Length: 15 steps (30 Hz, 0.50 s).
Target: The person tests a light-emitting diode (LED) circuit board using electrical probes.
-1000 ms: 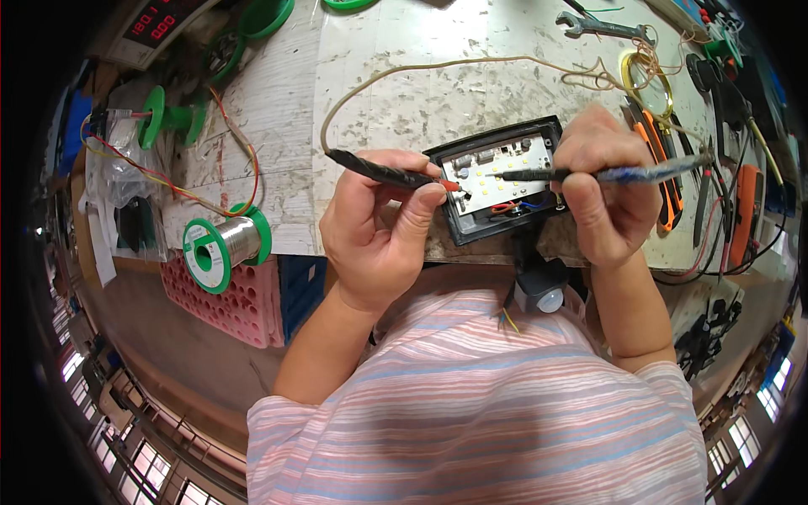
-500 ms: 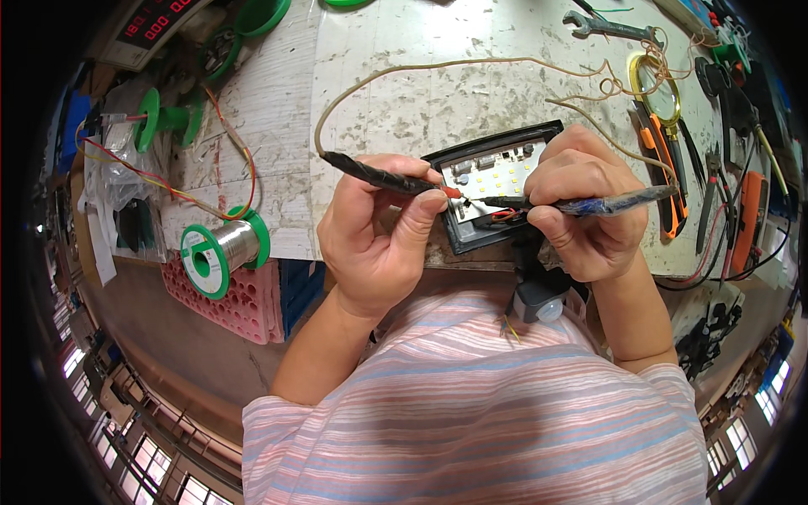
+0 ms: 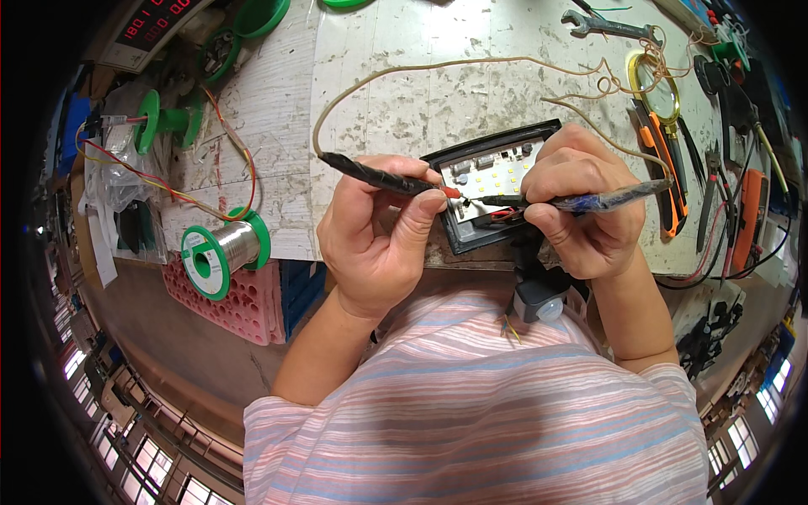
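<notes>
My left hand is closed on a black-wrapped test probe with a red tip end. In my right hand a second test probe is pinched, wrapped in blue and black. Both tips point at the lower left of a white LED board, close together; whether they touch it I cannot tell. The board, with yellow LEDs, sits in a black lamp housing at the bench edge. Red and dark wires show below the right probe tip. A black motion sensor with a white dome hangs beneath, against my shirt.
A thin tan lead loops across the worn white bench. On the left stand a solder wire spool, pink foam and a red-digit meter. To the right lie a wrench, magnifying glass and orange cutter.
My right hand and its probe have shifted very slightly left. My left hand and the lamp housing stay nearly in place.
</notes>
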{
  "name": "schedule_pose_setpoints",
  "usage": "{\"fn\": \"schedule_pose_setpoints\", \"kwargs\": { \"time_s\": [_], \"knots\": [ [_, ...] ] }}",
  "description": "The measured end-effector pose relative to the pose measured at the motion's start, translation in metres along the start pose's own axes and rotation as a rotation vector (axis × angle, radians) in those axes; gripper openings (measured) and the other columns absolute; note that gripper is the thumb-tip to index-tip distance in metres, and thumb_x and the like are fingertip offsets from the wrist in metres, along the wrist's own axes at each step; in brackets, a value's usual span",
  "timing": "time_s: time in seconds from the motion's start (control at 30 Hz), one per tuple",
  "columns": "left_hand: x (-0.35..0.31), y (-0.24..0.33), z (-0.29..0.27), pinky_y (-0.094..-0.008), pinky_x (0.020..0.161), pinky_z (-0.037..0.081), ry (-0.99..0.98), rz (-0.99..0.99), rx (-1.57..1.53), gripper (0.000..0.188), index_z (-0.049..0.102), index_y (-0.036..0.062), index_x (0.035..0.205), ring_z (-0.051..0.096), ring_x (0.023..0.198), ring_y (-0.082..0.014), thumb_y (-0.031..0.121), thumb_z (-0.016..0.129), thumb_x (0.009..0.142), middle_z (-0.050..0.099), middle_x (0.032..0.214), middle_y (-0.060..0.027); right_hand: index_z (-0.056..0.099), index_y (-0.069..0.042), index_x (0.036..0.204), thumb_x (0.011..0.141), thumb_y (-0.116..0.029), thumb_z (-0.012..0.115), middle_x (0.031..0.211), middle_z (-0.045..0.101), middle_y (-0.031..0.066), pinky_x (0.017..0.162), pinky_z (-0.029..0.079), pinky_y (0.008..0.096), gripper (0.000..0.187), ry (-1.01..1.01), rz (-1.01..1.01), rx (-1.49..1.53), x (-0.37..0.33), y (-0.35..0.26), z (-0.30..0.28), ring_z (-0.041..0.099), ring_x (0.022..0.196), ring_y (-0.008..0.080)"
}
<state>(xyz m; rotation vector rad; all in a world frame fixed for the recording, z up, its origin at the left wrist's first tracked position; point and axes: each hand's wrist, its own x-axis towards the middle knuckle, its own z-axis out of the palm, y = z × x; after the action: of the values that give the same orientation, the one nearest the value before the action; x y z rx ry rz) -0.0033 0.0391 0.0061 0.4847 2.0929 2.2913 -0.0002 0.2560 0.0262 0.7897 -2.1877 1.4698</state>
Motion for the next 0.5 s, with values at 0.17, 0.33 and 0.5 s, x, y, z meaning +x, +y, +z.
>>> {"fn": "schedule_pose_setpoints", "kwargs": {
  "time_s": [0.17,0.33,0.5],
  "knots": [
    [-0.0005,0.0007,0.0005,-0.0256,0.074,0.057,0.001,0.0,-0.006,0.026,0.054,-0.0047,0.112,0.068,0.087,-0.016,-0.003,0.067,0.09,0.064,0.098,-0.0118,0.062,-0.003,0.082,0.079,-0.009,0.076,0.072,0.064,0.0065,0.057,0.048,0.0338,0.016,0.002,-0.008,0.008,0.0,0.0007,0.0002,0.059,0.057,0.0234],
    [-0.0005,-0.0018,0.0013,-0.0255,0.074,0.057,0.013,0.03,-0.043,0.026,0.054,-0.0047,0.112,0.068,0.088,-0.0162,-0.003,0.067,0.09,0.062,0.1,-0.012,0.062,-0.003,0.083,0.08,-0.009,0.076,0.071,0.063,0.0065,0.057,0.048,0.0338,0.016,-0.002,-0.002,-0.002,0.0002,-0.0001,-0.0001,0.059,0.057,0.0237],
    [-0.0004,-0.0025,-0.0022,-0.025,0.074,0.057,-0.032,0.038,-0.021,0.026,0.054,-0.0047,0.112,0.067,0.088,-0.0155,-0.004,0.067,0.09,0.061,0.102,-0.0117,0.062,-0.003,0.083,0.08,-0.009,0.076,0.071,0.063,0.0066,0.057,0.048,0.0338,0.016,0.007,-0.007,-0.016,0.0001,0.0004,0.0003,0.058,0.057,0.0238]
  ]
}}
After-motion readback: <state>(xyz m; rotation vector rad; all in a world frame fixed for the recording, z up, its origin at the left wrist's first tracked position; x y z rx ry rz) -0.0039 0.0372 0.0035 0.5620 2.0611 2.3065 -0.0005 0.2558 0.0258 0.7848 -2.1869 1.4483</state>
